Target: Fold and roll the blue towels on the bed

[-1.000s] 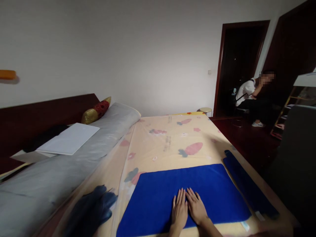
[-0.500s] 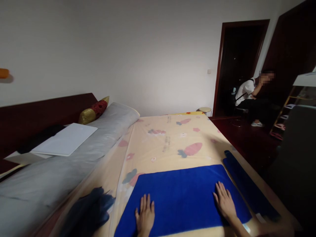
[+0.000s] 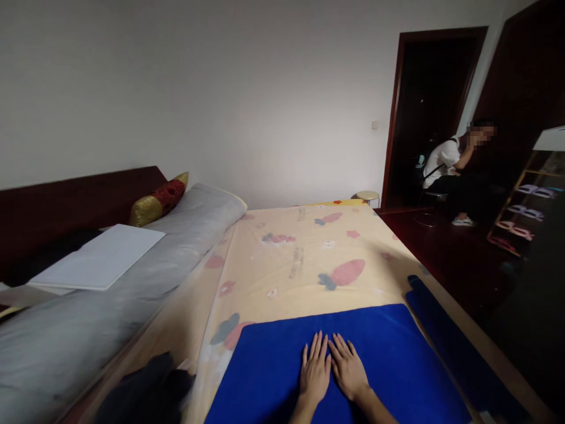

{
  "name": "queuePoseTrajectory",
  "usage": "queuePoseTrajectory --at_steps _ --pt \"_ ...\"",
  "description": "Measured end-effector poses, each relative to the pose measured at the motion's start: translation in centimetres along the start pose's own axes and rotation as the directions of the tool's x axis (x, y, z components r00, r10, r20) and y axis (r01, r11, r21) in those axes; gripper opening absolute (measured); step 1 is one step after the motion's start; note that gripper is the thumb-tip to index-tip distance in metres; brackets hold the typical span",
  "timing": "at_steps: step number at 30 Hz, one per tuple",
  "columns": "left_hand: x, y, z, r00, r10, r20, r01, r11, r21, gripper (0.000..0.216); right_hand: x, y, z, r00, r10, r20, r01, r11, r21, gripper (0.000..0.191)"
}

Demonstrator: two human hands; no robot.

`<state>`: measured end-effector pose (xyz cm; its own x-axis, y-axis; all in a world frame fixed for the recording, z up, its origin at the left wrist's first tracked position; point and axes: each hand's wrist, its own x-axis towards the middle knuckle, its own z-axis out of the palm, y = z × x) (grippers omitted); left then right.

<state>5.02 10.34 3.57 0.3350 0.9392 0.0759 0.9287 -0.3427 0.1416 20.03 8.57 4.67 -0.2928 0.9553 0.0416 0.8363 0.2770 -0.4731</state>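
A blue towel (image 3: 388, 359) lies spread flat on the near part of a bed covered by a cream sheet with carrot prints (image 3: 309, 259). My left hand (image 3: 315, 371) and my right hand (image 3: 348, 368) rest side by side on the middle of the towel, palms down, fingers stretched out and nearly touching each other. Neither hand holds anything.
A second blue cloth strip (image 3: 454, 347) lies along the bed's right edge. A dark garment (image 3: 145, 391) sits at the near left. A grey bolster (image 3: 110, 294) with a white board (image 3: 97, 265) runs along the left. A person (image 3: 454, 171) sits by the doorway.
Half a second ago my hands were spread apart at the towel's left and right ends. They have slid back together at its middle. The view has tilted slightly.
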Motion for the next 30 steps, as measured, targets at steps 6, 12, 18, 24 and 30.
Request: queuePoseTrajectory --at_steps 6,12,18,24,30 --pt "2.5 -6.0 -2.4 0.995 -0.095 0.033 0.096 0.995 -0.023 0.052 1.7 6.3 -3.2 0.994 0.1 -0.051 -0.104 0.991 -0.086 0.058" --pt "1.4 -17.1 -4.7 0.862 -0.506 -0.023 0.505 0.856 0.107 0.055 -1.0 17.0 -6.7 0.896 0.378 -0.234 -0.427 0.878 -0.215 0.062" --pt "0.3 -21.1 -5.3 0.839 -0.544 -0.022 0.541 0.828 0.148 0.058 -1.9 20.2 -7.2 0.869 0.43 -0.244 -0.485 0.839 -0.248 0.063" --pt "1.3 -19.9 -6.5 0.798 -0.6 0.061 0.587 0.796 0.147 0.057 -1.5 20.0 -8.0 0.865 0.446 -0.231 -0.495 0.834 -0.244 0.061" --pt "2.5 -8.5 -3.1 0.971 -0.234 -0.058 0.236 0.971 0.039 0.054 2.2 10.3 -3.9 0.94 0.282 -0.194 -0.312 0.938 -0.147 0.058"
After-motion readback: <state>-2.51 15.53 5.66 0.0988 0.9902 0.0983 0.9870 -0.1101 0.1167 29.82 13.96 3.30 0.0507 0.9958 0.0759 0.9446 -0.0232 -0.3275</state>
